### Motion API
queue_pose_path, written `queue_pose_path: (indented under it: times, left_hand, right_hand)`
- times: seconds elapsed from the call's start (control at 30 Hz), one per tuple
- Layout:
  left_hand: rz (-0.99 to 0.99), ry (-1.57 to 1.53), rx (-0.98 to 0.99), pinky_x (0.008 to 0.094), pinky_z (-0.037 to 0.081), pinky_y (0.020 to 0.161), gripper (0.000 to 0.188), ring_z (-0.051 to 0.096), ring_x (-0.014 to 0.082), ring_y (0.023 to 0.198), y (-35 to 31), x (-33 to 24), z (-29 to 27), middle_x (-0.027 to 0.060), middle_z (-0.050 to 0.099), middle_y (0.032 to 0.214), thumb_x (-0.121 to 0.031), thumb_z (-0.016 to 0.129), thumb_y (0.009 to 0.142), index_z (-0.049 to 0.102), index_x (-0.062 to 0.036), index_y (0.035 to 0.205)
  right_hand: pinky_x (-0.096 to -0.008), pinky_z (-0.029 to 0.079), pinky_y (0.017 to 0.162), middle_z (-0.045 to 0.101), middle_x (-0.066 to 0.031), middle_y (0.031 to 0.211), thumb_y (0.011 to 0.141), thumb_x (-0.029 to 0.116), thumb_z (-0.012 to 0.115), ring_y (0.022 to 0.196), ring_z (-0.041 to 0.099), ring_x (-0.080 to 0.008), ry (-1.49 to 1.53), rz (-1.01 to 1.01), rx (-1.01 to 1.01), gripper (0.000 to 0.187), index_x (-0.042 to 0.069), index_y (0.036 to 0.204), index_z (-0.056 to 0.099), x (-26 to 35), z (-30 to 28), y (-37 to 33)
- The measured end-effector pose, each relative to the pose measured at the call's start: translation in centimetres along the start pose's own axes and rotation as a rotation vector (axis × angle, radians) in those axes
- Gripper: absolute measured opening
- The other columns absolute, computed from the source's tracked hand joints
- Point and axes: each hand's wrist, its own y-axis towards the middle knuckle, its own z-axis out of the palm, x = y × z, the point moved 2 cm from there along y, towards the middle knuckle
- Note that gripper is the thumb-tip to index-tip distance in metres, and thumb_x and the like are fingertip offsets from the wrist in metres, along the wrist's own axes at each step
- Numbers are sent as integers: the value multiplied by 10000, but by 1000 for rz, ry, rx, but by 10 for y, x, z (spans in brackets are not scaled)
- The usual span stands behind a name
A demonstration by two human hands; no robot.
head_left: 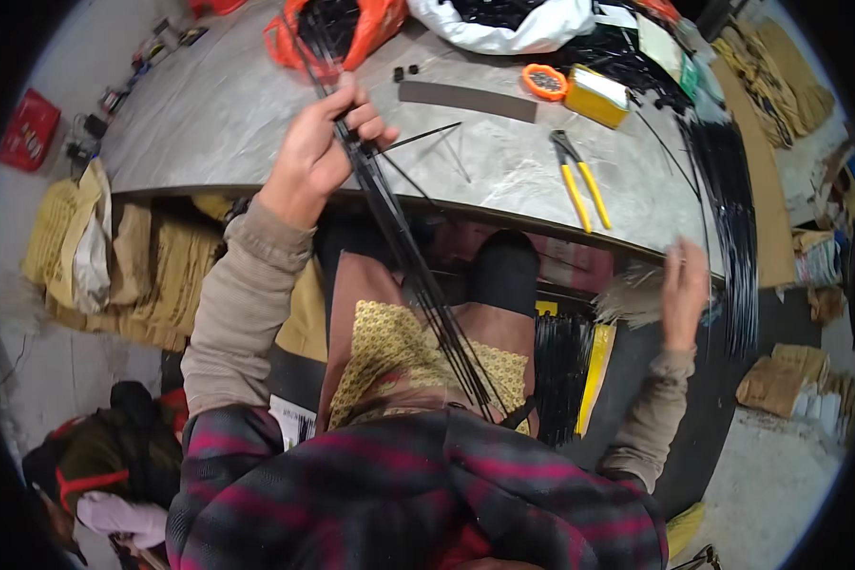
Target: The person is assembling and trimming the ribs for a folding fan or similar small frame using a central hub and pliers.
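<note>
My left hand [327, 142] is closed round a bundle of thin black rods [408, 252] that look like umbrella ribs. They slant from above the table down over my lap, and a couple of short ones [418, 138] stick out sideways to the right. My right hand [686, 290] is by the table's front right edge, slightly blurred, with its fingers stretched upward and nothing visible in them. Close to its right, a thick bunch of long black rods [731, 218] hangs over the table's side. Yellow-handled pliers [579, 180] lie on the table between my hands.
Along the grey table [209, 114] are an orange bag [384, 28], a white sack [532, 33] of black parts, a dark flat strip [465, 100], an orange dish [544, 83] of small pieces and a yellow box [598, 100]. Brown sacks [161, 275] are stacked under the left end.
</note>
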Motion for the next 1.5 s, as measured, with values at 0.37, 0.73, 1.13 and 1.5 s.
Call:
queue_pose_path:
  times: [0.37, 0.73, 1.13, 1.5]
  left_hand:
    - [45, 120, -16, 454, 516, 898, 284, 511, 187, 661, -18, -15, 29, -2, 445, 689, -316, 471, 1062, 499, -73, 917]
    - [19, 204, 217, 467, 585, 860, 254, 718, 386, 898, -8, -22, 74, 189, 697, 874, -204, 483, 1047, 571, 33, 1061]
    - [330, 481, -65, 304, 494, 864, 421, 641, 151, 939, -65, 19, 80, 73, 650, 1037, -225, 690, 944, 518, 29, 1232]
    - [64, 435, 49, 238, 530, 628, 271, 661, 133, 695, -86, 58, 71, 116, 691, 890, -174, 598, 991, 580, 38, 1159]
  right_hand:
    - [-351, 460, 1016, 561, -186, 1334, 974, 492, 591, 1209, 588, -235, 1752, -41, 1128, 746, -9, 1472, 353, 274, 62, -27]
    - [-259, 547, 685, 668, -114, 958, 1076, 343, 418, 759, 675, -152, 1916, 128, 970, 465, -70, 1252, 542, 314, 53, 55]
    - [-286, 555, 778, 684, -87, 1034, 1025, 194, 565, 871, 660, -132, 2033, 134, 456, 327, -11, 1280, 568, 298, 29, 83]
    - [-321, 552, 871, 696, -137, 1078, 1031, 229, 551, 974, 685, -193, 1841, 110, 376, 351, -38, 1256, 587, 285, 29, 76]
